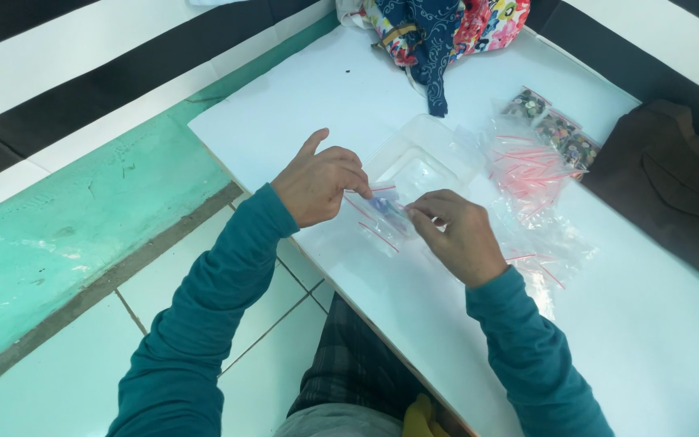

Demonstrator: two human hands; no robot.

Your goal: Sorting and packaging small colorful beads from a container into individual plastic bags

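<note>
Both the left hand (317,184) and right hand (459,235) pinch a small zip bag (383,212), grip clenched along its top; sealing seems underway, needing even pressure across.

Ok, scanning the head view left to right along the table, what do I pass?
Left hand → small clear zip bag pinched between both hands → right hand → pile of empty clear zip bags → dark brown cloth at the right edge.
</note>
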